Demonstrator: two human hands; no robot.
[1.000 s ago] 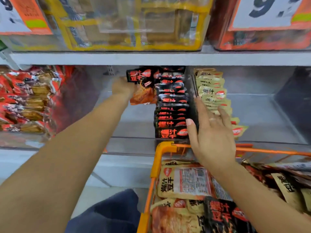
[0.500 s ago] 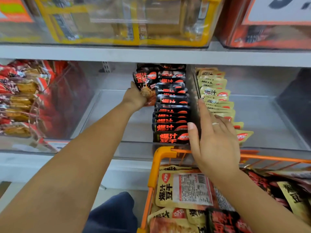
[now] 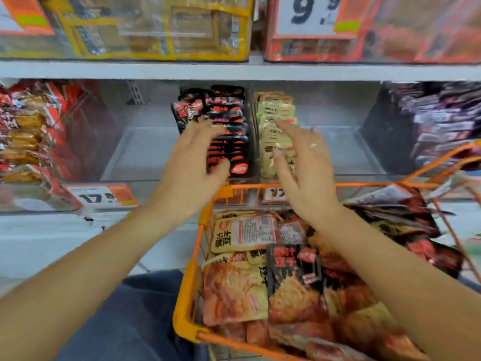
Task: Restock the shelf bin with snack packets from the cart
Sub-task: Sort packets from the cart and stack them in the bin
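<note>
Both grips stand open and hold nothing in the head view: the left hand point(image 3: 191, 162) with fingers spread and loosely bent, the right hand point(image 3: 305, 165) with fingers straight and fanned, a ring on one finger. Just beyond the left fingertips stands a row of black snack packets point(image 3: 229, 131), on edge, one behind another, in the clear shelf bin point(image 3: 145, 152); the row is too blurred to count exactly, roughly ten. Just beyond the right fingertips, past a clear divider, stands a second row of beige snack packets point(image 3: 276, 118), again about ten. Whether either hand touches its row cannot be told.

Below both wrists sits one orange wire cart point(image 3: 187, 290), heaped with loose packets: beige ones under the left wrist side, a black packet point(image 3: 294, 272) lying flat beneath the right forearm, more dark ones off to the right of that arm.

Left of the left hand, a neighbouring bin holds red packets point(image 3: 23, 131); right of the right hand, a bin holds purple ones point(image 3: 440, 121). Two orange price tags point(image 3: 101, 195) show on the bin fronts. One grey shelf board point(image 3: 234, 71) runs above the hands, with a yellow-framed box point(image 3: 156, 27) and a large price sign point(image 3: 315, 14) over it. Blue trousers point(image 3: 130, 316) show under the left forearm.
</note>
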